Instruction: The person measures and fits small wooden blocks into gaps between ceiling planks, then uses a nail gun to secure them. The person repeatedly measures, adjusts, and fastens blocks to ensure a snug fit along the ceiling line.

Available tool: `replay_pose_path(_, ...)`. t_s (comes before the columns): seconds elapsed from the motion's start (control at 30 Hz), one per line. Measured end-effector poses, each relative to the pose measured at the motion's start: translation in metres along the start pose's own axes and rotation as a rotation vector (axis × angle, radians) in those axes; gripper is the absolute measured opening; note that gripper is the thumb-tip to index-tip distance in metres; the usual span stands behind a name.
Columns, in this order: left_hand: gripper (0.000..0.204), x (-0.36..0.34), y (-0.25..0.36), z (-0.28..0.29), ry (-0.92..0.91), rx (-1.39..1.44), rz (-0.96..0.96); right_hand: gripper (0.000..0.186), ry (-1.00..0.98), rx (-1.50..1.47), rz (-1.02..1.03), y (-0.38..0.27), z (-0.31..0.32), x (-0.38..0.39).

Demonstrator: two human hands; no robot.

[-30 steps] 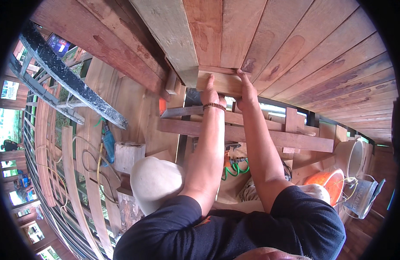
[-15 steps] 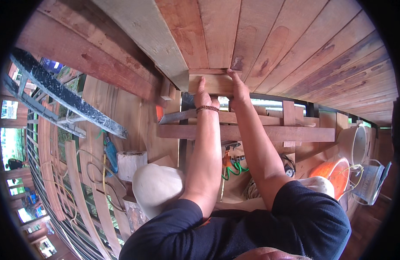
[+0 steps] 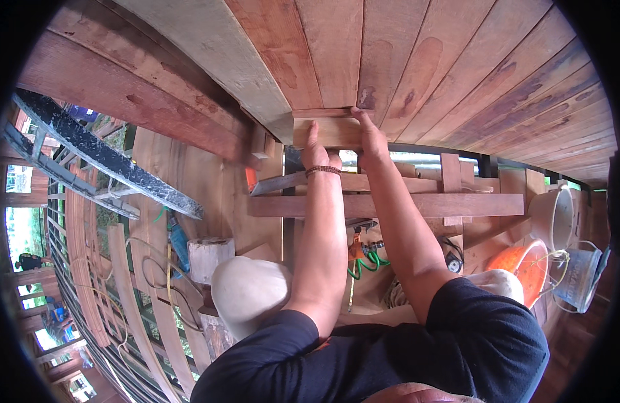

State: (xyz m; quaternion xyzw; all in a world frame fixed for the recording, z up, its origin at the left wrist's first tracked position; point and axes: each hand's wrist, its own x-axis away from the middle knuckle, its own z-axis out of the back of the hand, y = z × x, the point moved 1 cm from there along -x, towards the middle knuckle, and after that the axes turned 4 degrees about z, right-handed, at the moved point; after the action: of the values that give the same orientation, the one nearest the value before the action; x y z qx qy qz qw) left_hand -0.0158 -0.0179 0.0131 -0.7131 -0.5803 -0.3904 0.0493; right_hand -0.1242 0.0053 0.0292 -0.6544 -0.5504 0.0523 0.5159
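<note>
A short, pale wooden block (image 3: 337,131) lies against the lower edge of the plank wall (image 3: 337,67). On its left end is my left hand (image 3: 315,149), thumb laid along its near face and fingers bent out of sight underneath. My right hand (image 3: 372,140) grips the other end, its thumb reaching up to a thin reddish strip (image 3: 330,113) between block and planks. A beaded bracelet circles my left wrist. Both arms are stretched forward.
Below the hands a long reddish board (image 3: 404,205) lies crosswise. A handsaw (image 3: 278,183) rests to its left. An orange tool with a green coiled hose (image 3: 370,262) sits between my knees. Buckets (image 3: 521,265) stand right; a dark metal ladder (image 3: 115,161) slants at left.
The view has shifted slightly. Both hands keep the same grip on the wooden block, which stays against the planks.
</note>
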Motion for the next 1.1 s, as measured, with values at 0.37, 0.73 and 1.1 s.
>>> replay_pose_path(0.37, 0.048, 0.001, 0.001, -0.002, -0.001, -0.011, 0.001, 0.074, -0.079, -0.054, -0.019, 0.001, 0.000, 0.002)
replay_pose_path(0.73, 0.049, -0.009, -0.002, 0.003, -0.021, 0.002, -0.041, 0.063, -0.159, -0.086, -0.043, 0.006, 0.006, -0.005)
replay_pose_path(1.1, 0.052, -0.008, -0.003, 0.003, 0.034, 0.019, -0.051, 0.073, -0.038, -0.042, 0.003, 0.003, 0.000, 0.001)
